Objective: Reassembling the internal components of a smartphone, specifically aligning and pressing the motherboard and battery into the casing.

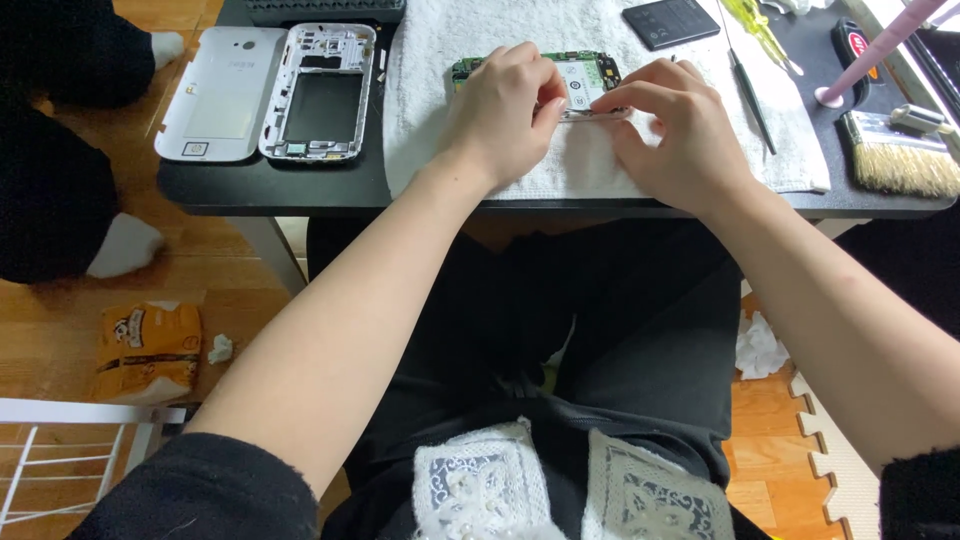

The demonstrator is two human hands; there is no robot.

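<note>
Head view looks down on a dark worktop with a white towel spread over its middle. On the towel lies an opened phone body with its green circuit board exposed, and both bare hands are on it. The left hand covers the board's left part, its grip closed around that end, thumb pressing toward the middle. The right hand pinches the body's lower edge, fingertips clenched on a thin silvery strip there; what exactly that strip is I cannot tell.

Left of the towel lie a white back cover and, touching it, the white mid-frame with its empty window. Beyond the board, at the towel's far edge, rests a dark battery. Right of the towel are a thin metal pick, a yellow-handled screwdriver and a bristle brush.

As a judgement: the pinch on the thin edge looks forceful, so a slip or too much bending could crack the board or tear a ribbon cable. Loose small parts could also sink into the towel's pile or roll off the worktop onto the wooden floor below.
</note>
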